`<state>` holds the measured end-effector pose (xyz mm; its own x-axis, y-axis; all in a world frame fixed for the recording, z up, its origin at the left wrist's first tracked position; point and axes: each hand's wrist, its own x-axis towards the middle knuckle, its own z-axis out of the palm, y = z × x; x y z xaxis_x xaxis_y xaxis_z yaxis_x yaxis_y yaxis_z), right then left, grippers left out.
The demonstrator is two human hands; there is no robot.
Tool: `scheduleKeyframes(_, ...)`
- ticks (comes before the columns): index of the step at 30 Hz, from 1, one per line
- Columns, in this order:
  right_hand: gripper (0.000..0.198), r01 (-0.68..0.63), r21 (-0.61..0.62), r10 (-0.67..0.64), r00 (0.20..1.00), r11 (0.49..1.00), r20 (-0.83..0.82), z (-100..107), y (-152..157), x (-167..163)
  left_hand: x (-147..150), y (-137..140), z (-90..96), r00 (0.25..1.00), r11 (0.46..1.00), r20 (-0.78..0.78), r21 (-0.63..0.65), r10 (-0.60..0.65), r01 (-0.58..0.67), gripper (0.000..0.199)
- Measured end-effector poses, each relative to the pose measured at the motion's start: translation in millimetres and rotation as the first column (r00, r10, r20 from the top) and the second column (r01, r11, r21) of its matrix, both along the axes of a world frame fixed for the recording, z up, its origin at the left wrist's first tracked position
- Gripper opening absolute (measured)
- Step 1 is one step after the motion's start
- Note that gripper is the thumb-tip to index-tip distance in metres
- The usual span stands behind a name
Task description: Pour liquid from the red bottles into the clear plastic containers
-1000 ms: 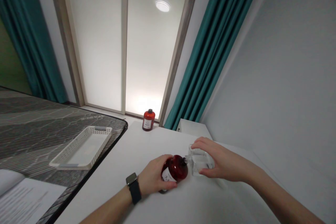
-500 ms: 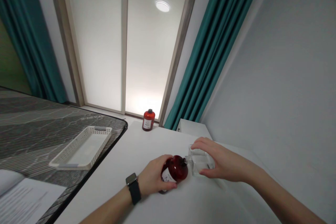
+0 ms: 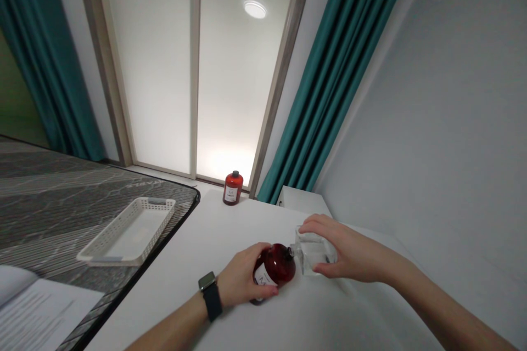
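Well beyond the right hand (image 3: 343,249), the far side is filled by a frosted door (image 3: 152,66), its top cut off, and alongside it a teal curtain (image 3: 329,93) is hung. Beneath the right hand and the left hand (image 3: 241,277), a white surface (image 3: 247,225) is spread, partly covered by the forearms (image 3: 444,307). Off to the left hand's left, a grey patterned mat (image 3: 37,186) is cropped by the edge; on it a white basket (image 3: 132,230) is set, and printed pages (image 3: 53,312) are seen, too blurred to be read.

Now the grip: the left hand is wrapped around a dark red bottle (image 3: 280,264), glossy, round-shouldered, tipped towards the right hand, its white label part-covered by the thumb. By the right hand, spread wide, a clear glass bottle (image 3: 312,252) is clasped, its base end half hidden; its contents cannot be made out. Ahead of the left hand, a red bottle (image 3: 233,185) is stood upright, black-capped. And between the hands, two narrow necks are held end to end; whether they are touching cannot be told!
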<state>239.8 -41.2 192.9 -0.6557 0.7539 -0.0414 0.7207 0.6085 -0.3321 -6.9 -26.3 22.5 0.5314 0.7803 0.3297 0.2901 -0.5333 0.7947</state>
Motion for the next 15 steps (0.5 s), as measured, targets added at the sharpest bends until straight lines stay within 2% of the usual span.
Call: scheduleKeyframes(15,0.054,-0.019,0.017,0.019,1.000,1.000,0.002,-2.7,4.2,2.6,2.2,-1.4,-0.3,0.998,1.000,0.058,-0.023,-0.016,0.017,0.071)
